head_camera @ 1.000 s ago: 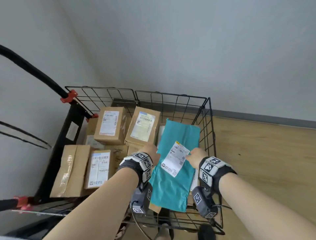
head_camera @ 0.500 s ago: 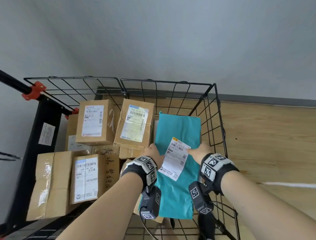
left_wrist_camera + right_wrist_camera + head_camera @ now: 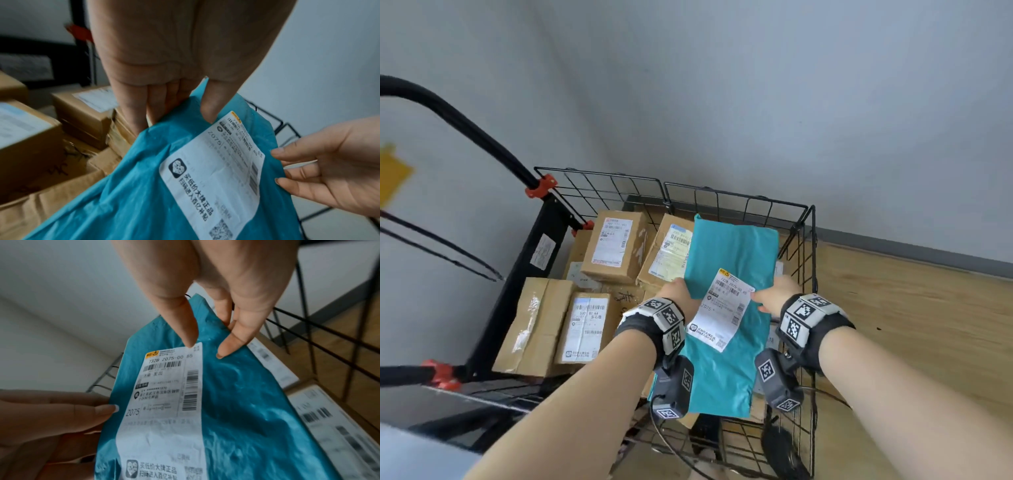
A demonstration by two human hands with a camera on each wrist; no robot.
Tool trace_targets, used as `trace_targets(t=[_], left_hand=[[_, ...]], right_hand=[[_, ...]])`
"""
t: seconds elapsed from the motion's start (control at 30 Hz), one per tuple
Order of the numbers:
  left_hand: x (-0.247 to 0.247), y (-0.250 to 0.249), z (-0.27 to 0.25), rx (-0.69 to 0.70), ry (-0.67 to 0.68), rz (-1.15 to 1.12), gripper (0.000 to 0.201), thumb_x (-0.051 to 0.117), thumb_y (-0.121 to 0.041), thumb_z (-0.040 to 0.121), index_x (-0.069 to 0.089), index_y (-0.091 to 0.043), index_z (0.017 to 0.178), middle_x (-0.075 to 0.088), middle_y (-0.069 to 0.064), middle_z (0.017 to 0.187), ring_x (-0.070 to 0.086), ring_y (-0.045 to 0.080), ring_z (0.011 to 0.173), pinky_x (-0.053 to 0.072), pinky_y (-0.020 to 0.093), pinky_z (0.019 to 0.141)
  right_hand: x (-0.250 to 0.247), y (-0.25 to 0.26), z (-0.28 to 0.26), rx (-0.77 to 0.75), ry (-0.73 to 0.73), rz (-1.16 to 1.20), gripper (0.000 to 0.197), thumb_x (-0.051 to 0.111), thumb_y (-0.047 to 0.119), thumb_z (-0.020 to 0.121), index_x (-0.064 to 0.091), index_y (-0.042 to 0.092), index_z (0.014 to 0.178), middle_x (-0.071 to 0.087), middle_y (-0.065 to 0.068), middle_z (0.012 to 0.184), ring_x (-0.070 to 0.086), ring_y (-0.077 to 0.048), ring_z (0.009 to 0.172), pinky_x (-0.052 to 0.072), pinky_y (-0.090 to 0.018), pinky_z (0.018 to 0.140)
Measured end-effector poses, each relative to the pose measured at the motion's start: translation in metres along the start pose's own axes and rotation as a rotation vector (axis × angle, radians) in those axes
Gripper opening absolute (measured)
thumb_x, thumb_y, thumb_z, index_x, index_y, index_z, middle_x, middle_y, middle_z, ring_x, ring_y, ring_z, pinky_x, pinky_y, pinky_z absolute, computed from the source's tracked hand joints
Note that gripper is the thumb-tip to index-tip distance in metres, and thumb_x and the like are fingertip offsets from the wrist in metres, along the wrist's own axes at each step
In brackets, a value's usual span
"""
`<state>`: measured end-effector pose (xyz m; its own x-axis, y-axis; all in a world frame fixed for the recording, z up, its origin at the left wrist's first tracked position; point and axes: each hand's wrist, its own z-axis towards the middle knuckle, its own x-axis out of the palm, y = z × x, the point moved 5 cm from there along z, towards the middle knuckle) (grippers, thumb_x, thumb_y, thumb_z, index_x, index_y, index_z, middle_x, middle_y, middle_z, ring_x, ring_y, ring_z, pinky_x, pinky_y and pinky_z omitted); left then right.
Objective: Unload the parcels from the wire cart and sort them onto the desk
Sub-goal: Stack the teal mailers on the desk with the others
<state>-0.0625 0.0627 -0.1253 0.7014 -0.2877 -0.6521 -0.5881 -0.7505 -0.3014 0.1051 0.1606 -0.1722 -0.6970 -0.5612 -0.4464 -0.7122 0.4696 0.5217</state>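
Note:
A flat teal mailer bag (image 3: 732, 253) with a white shipping label (image 3: 722, 308) is held over the black wire cart (image 3: 804, 240). My left hand (image 3: 678, 294) pinches its left edge, thumb on top and fingers underneath, as the left wrist view shows on the bag (image 3: 144, 186). My right hand (image 3: 777, 294) pinches the right edge, thumb near the label corner on the bag (image 3: 236, 394). Several brown cardboard parcels (image 3: 616, 246) with labels lie in the cart to the left and under the bag.
The cart's black handle frame (image 3: 482, 137) with orange clamps rises at the left. A grey wall stands behind the cart. Wooden floor (image 3: 914, 325) lies to the right. More labelled boxes (image 3: 329, 418) sit beneath the bag by the cart's right wire side.
Both hands have lifted the teal bag a little higher over the cart, still gripping its two edges. The head view has swung right, bringing the cart handle back into sight.

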Motion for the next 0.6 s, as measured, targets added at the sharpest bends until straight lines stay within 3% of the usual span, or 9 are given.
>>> trace_targets(t=[0.17,0.3,0.37,0.43,0.5,0.6], left_hand=[[-0.029,0.001,-0.063,-0.067,-0.227,-0.06,0.033,0.05,-0.02,0.092,0.048,-0.004,0.121,0.057,0.008,0.105,0.053,0.021,0.085,0.045,0.028,0.071],[-0.052,0.015,-0.121,-0.142,-0.411,-0.1,0.033,0.05,-0.023,0.092,0.05,-0.006,0.121,0.058,0.011,0.118,0.055,0.025,0.094,0.041,0.028,0.074],[-0.06,0.028,-0.153,-0.178,-0.492,-0.149,0.033,0.051,-0.023,0.091,0.051,-0.008,0.12,0.059,0.01,0.116,0.058,0.026,0.098,0.044,0.029,0.076],[-0.065,0.043,-0.185,-0.213,-0.575,-0.199,0.032,0.051,-0.024,0.09,0.052,-0.01,0.119,0.06,0.009,0.116,0.059,0.026,0.1,0.046,0.03,0.078],[-0.066,0.061,-0.219,-0.258,-0.641,-0.267,0.033,0.051,-0.022,0.09,0.052,-0.01,0.121,0.06,0.009,0.117,0.06,0.027,0.102,0.044,0.029,0.075],[-0.063,0.091,-0.269,-0.336,-0.723,-0.354,0.036,0.051,-0.023,0.09,0.052,-0.013,0.124,0.059,0.01,0.12,0.061,0.028,0.102,0.047,0.029,0.077]], right_hand=[[-0.013,0.041,-0.044,-0.193,0.084,-0.042,0.029,0.072,0.015,0.075,0.064,0.003,0.101,0.07,-0.011,0.095,0.069,-0.027,0.087,0.056,-0.042,0.085],[-0.012,0.075,-0.094,-0.401,0.176,-0.054,0.025,0.071,0.01,0.076,0.064,-0.001,0.097,0.069,-0.011,0.092,0.068,-0.027,0.083,0.056,-0.043,0.085],[-0.005,0.089,-0.122,-0.503,0.238,-0.068,0.014,0.071,0.012,0.076,0.065,0.008,0.088,0.068,-0.005,0.088,0.066,-0.023,0.079,0.056,-0.04,0.084],[0.003,0.1,-0.148,-0.599,0.268,-0.104,0.016,0.073,0.024,0.067,0.067,0.015,0.079,0.071,-0.003,0.087,0.068,-0.023,0.081,0.057,-0.042,0.083],[0.013,0.107,-0.183,-0.672,0.318,-0.13,0.025,0.073,0.023,0.07,0.068,0.012,0.091,0.071,-0.007,0.094,0.068,-0.026,0.086,0.056,-0.042,0.085],[0.029,0.111,-0.24,-0.751,0.396,-0.186,0.044,0.067,0.014,0.084,0.052,-0.002,0.122,0.061,-0.012,0.112,0.066,-0.031,0.098,0.052,-0.036,0.088]])
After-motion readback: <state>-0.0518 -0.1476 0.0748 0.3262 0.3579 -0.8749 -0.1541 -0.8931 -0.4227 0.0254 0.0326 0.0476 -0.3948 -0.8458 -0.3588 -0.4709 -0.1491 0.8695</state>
